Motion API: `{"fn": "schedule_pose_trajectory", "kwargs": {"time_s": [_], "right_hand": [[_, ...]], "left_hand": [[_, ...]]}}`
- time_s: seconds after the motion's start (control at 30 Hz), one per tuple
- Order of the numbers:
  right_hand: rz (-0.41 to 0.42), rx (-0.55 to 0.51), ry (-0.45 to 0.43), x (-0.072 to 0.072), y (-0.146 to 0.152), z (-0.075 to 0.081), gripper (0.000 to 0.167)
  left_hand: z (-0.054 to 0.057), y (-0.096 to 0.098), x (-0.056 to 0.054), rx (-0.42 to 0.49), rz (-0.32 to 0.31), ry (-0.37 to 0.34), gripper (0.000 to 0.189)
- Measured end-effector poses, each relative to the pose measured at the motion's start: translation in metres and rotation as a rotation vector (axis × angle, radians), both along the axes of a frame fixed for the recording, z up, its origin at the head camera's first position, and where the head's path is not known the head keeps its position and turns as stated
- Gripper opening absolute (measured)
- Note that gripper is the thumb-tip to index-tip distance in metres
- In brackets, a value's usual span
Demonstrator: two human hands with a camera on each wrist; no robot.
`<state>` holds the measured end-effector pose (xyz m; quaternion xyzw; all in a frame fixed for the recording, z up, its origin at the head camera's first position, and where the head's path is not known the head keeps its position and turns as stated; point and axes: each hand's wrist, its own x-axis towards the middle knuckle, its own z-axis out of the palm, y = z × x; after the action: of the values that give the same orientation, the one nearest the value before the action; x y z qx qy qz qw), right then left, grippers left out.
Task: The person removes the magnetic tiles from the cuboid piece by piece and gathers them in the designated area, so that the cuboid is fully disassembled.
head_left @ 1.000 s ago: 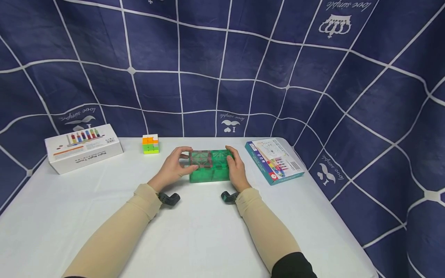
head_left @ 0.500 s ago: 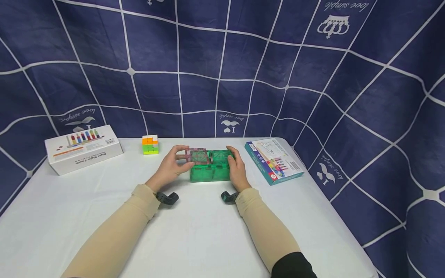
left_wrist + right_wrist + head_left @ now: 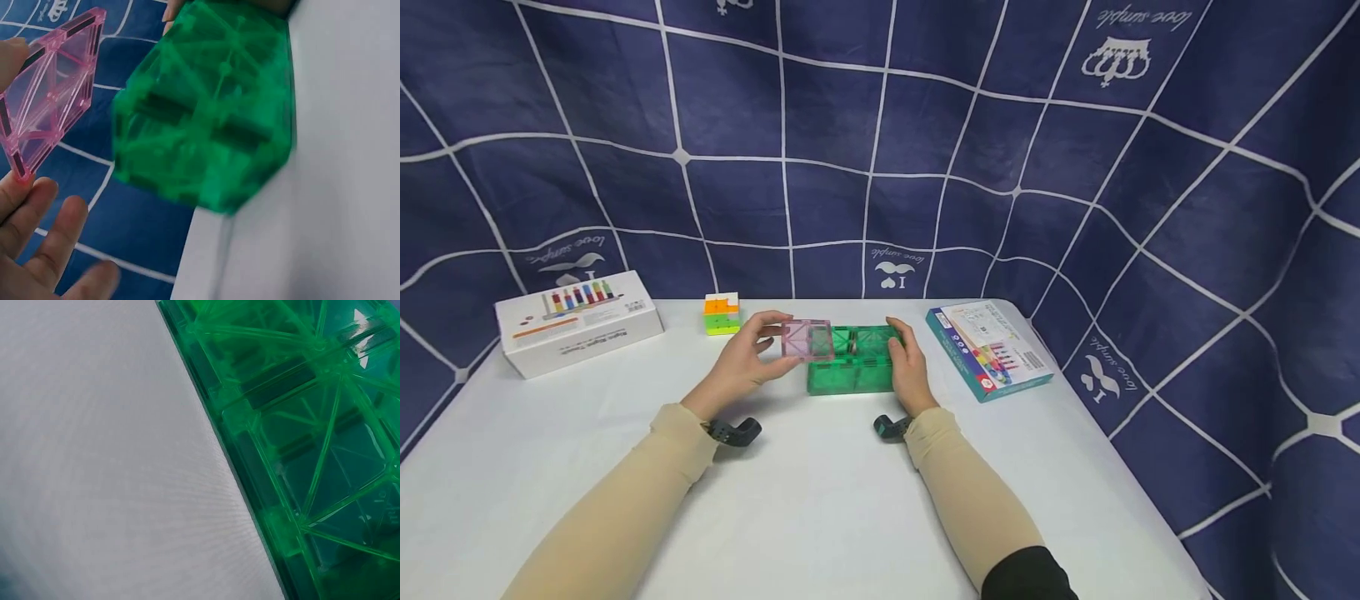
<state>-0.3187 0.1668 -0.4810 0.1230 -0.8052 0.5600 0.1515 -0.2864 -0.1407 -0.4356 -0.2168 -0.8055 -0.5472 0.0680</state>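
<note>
A pink translucent magnetic tile (image 3: 796, 340) is pinched by its edges between the thumb and fingers of my left hand (image 3: 739, 365). In the left wrist view the pink tile (image 3: 53, 94) stands apart from the green block, with the other fingers (image 3: 59, 244) spread below. The block of green translucent magnetic tiles (image 3: 850, 377) sits on the table, wider than it is tall. My right hand (image 3: 912, 372) holds its right end, thumb on the near upper side and fingers behind. Close up, the right wrist view has the green tiles (image 3: 319, 425) joined edge to edge.
A white box (image 3: 580, 325) with printed pegs lies at the back left of the white table (image 3: 820, 500). A small puzzle cube (image 3: 722, 314) stands between it and my left hand. Right of the block lies a flat teal-edged box (image 3: 988, 350). A blue checked curtain (image 3: 835, 125) hangs behind.
My left hand has drawn the pink tile up and leftward off the green block's top left. The right hand keeps its hold on the block, which has stayed in place.
</note>
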Motion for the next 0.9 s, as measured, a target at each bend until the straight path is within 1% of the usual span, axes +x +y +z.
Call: {"fn": "schedule_pose_trajectory", "kwargs": {"time_s": [0.13, 0.27, 0.33, 0.4, 0.47, 0.57, 0.63, 0.7, 0.77, 0.9], "right_hand": [[0.012, -0.006, 0.003, -0.001, -0.001, 0.000, 0.042], [0.011, -0.009, -0.007, -0.002, 0.002, -0.002, 0.042], [0.007, -0.009, -0.009, -0.002, 0.003, -0.002, 0.043], [0.006, -0.007, -0.011, -0.002, 0.004, -0.002, 0.044], [0.010, -0.002, -0.013, -0.002, 0.004, -0.001, 0.045], [0.015, -0.005, -0.019, 0.000, 0.005, 0.001, 0.044], [0.016, -0.007, -0.020, 0.001, 0.005, 0.003, 0.044], [0.012, -0.010, -0.022, 0.002, 0.006, 0.004, 0.044], [0.009, -0.009, -0.027, 0.002, 0.006, 0.004, 0.043], [0.018, -0.005, -0.030, 0.002, 0.004, 0.003, 0.043]], "left_hand": [[0.000, -0.027, 0.013, -0.068, 0.031, 0.043, 0.071], [-0.008, -0.061, 0.025, -0.159, 0.084, 0.073, 0.074], [-0.012, -0.080, 0.033, -0.216, 0.118, 0.078, 0.076], [-0.015, -0.102, 0.041, -0.279, 0.156, 0.066, 0.076], [-0.017, -0.124, 0.050, -0.326, 0.192, 0.034, 0.077], [-0.019, -0.156, 0.062, -0.355, 0.228, -0.036, 0.081], [-0.022, -0.174, 0.068, -0.350, 0.239, -0.081, 0.085], [-0.025, -0.189, 0.073, -0.349, 0.244, -0.107, 0.086], [-0.027, -0.201, 0.076, -0.360, 0.253, -0.115, 0.087], [-0.031, -0.220, 0.083, -0.360, 0.261, -0.106, 0.083]]}}
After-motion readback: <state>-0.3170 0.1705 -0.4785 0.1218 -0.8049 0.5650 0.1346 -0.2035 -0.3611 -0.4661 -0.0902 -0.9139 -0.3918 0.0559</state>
